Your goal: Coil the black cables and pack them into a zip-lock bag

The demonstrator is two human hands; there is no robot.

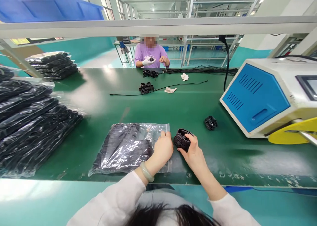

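Observation:
A clear plastic bag [123, 150] packed with coiled black cables lies flat on the green table in front of me. At the bag's right, open-looking end, my left hand [163, 148] is closed on the plastic edge, fingers curled. Just right of the bag, my right hand [194, 150] grips a bundle of coiled black cables [182, 140] between thumb and fingers. The bundle is close to my left hand and outside the bag. Farther right, a smaller cable coil [211, 123] rests alone on the table.
Filled bags [32, 120] are piled at left, with another stack [53, 66] behind. A blue-and-white machine [257, 100] with a yellow disc [294, 130] stands at right. Across the table [185, 104], a person [151, 52] handles small black parts near loose cables [198, 70]. A shelf rail [158, 26] crosses above.

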